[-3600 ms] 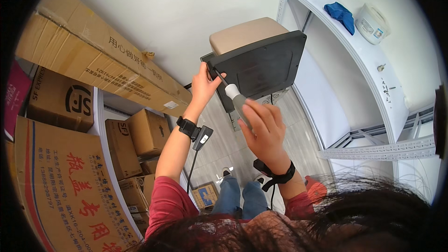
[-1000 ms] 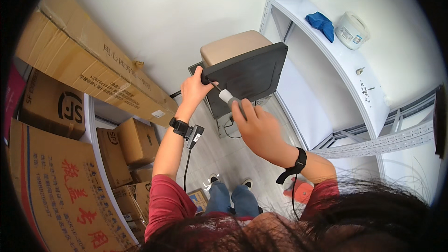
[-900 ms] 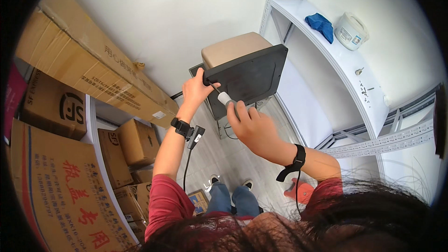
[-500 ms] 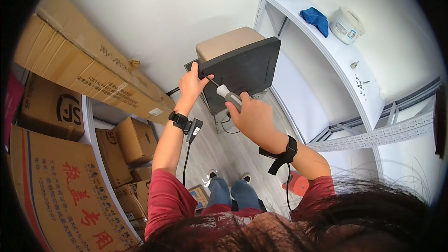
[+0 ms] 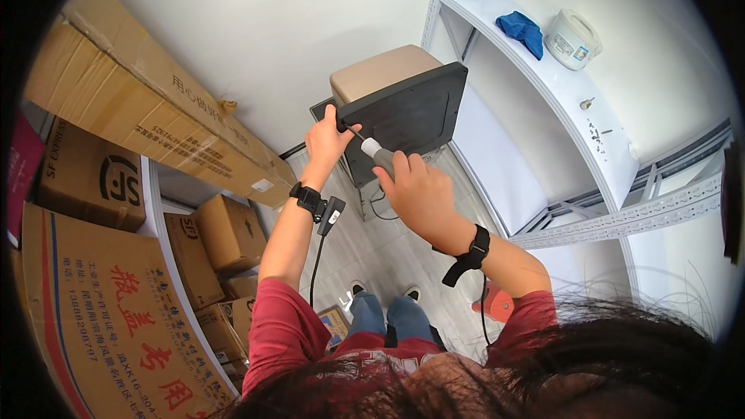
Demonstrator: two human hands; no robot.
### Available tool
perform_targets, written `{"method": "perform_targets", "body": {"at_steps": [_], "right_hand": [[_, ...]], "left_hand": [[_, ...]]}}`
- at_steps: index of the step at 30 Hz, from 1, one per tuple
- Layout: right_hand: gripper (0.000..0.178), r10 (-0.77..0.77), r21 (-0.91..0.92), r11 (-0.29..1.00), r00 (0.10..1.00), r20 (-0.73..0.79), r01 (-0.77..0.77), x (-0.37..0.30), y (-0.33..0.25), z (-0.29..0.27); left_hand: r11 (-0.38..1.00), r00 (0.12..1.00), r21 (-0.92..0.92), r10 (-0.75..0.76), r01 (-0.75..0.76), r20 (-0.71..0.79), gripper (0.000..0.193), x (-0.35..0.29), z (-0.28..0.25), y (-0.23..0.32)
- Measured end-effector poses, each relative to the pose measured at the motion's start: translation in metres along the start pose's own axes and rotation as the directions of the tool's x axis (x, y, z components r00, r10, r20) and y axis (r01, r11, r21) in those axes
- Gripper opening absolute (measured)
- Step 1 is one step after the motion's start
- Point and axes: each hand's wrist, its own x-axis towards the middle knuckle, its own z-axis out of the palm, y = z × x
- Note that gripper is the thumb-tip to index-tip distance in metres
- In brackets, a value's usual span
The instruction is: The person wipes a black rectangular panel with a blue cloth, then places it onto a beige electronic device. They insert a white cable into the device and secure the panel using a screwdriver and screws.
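Right hand (image 5: 419,192) grips the screwdriver (image 5: 379,154), its hold shifted from a few seconds ago; left hand (image 5: 324,143) stays pinched on the black panel's (image 5: 407,112) left corner. Screwdriver tip remains at that corner, near the white shelf's (image 5: 500,167) left edge, so work holds to one spot; contact hidden, can't tell.

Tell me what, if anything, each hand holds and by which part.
The right hand grips a screwdriver by its grey handle; the left hand touches the black panel at one corner, grip unclear.
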Motion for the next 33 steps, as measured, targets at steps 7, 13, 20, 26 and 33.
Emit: {"method": "perform_targets", "body": {"at_steps": [7, 13, 20, 26, 33], "right_hand": [[0.032, -0.071, 0.064, 0.996, 0.997, 0.044, 0.068, 0.000, 0.003, -0.008], [0.028, -0.221, 0.078, 0.970, 0.970, -0.104, 0.229, 0.006, 0.017, -0.001], [0.035, 0.155, 0.100, 0.980, 0.978, 0.144, -0.170, 0.009, 0.011, 0.002], [0.030, -0.093, 0.153, 0.986, 0.981, 0.172, 0.066, 0.000, 0.014, -0.016], [0.028, -0.185, 0.001, 0.983, 0.982, -0.043, 0.185, 0.007, 0.012, -0.011]], "left_hand": [[1.000, 0.999, -0.016, 0.000, 0.000, 0.032, 0.053, 0.004, 0.002, -0.003], [0.999, 0.998, 0.006, -0.035, 0.035, 0.043, 0.054, 0.005, 0.002, -0.001], [0.999, 0.999, 0.014, -0.039, 0.038, 0.038, 0.054, 0.006, 0.003, -0.003], [1.000, 0.999, 0.000, -0.019, 0.019, 0.038, 0.053, 0.004, 0.000, -0.002], [1.000, 1.000, 0.021, -0.019, 0.019, 0.005, 0.055, 0.001, 0.003, 0.000]]}}
